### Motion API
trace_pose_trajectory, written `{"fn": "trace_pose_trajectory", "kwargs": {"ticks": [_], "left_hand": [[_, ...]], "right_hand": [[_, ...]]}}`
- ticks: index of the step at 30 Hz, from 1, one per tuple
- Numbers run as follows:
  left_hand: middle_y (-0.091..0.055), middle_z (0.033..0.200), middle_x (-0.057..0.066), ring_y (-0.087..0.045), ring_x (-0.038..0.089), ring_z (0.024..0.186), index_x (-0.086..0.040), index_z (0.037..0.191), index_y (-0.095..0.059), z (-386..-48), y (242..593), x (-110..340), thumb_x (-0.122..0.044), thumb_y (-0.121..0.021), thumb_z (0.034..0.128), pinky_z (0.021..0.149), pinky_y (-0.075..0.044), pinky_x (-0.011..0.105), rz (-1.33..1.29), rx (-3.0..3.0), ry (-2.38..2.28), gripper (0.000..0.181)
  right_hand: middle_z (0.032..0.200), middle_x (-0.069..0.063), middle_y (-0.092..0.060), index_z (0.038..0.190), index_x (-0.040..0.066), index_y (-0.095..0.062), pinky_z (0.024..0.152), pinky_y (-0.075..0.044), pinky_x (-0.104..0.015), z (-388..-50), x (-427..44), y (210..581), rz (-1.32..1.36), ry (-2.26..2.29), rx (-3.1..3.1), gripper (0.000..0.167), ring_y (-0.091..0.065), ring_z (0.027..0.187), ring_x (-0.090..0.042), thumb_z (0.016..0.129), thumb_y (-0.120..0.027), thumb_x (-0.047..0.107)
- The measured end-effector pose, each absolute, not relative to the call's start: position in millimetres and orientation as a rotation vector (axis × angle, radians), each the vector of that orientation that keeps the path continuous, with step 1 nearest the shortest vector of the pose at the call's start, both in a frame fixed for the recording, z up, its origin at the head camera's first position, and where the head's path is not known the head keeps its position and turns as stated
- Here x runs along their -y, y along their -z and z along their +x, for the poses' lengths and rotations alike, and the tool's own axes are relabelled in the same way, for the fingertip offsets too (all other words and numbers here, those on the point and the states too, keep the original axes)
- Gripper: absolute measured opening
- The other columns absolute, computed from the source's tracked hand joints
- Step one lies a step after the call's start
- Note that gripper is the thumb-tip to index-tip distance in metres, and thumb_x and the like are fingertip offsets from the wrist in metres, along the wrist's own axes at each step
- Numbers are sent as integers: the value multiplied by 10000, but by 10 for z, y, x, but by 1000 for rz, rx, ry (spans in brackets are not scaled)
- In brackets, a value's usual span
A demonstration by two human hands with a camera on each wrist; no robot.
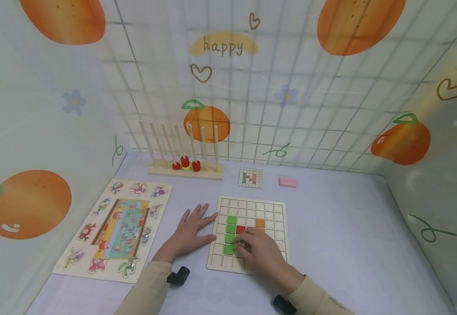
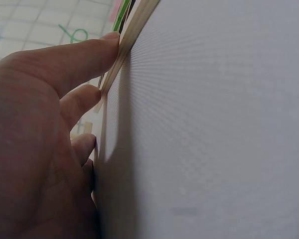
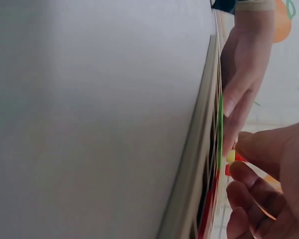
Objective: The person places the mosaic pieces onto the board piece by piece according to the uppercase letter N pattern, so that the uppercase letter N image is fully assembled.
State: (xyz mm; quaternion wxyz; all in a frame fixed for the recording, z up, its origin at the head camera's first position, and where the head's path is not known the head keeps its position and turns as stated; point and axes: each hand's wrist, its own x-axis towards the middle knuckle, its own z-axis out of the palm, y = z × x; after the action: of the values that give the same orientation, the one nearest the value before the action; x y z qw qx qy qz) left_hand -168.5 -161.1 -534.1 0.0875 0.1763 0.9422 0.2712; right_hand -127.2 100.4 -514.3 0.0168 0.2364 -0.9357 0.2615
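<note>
A square wooden grid board lies flat on the table. Its left part carries a column of green tiles, with a red tile beside it and orange ones farther right. My left hand rests at the board's left edge, fingers spread, thumb and index fingertips touching the edge. Over the board's lower middle hovers my right hand, fingers bent close to the green column. In the right wrist view, a gap shows between its thumb and index finger; no tile appears between them. That hand covers several cells.
Behind the board lie a small pattern card and a pink block. A wooden peg rack with red and yellow beads stands back left. At left lies an animal puzzle board. Patterned curtains surround the table.
</note>
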Motion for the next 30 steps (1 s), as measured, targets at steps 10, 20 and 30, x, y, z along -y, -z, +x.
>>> {"fn": "trace_pose_trajectory", "kwargs": {"ticks": [10,20,30], "left_hand": [[-177,1696,34,-43,248,1574,-297,1551,-450,-1684,5324,1644,-508,-695,923,1254,35,523,503,-2807,-806,707],[-180,1696,35,-39,246,1574,-298,1550,-453,-1695,5342,1643,-505,-699,921,1254,37,522,509,-2803,-817,706],[-190,1694,40,-43,249,1574,-291,1549,-458,-1712,5359,1642,-498,-704,921,1255,35,522,516,-2805,-821,705]], "right_hand": [[927,209,-606,967,288,-782,676,-466,-206,-1303,-1215,5155,613,-831,2914,55,-477,814,-28,911,-778,287],[884,178,-625,933,231,-784,741,-547,-267,-1334,-1553,5090,405,-870,2941,39,-551,838,-36,900,-789,210],[917,103,-653,1023,192,-776,763,-522,-344,-1392,-1986,5147,233,-856,2990,96,-563,838,-97,946,-725,217]]}}
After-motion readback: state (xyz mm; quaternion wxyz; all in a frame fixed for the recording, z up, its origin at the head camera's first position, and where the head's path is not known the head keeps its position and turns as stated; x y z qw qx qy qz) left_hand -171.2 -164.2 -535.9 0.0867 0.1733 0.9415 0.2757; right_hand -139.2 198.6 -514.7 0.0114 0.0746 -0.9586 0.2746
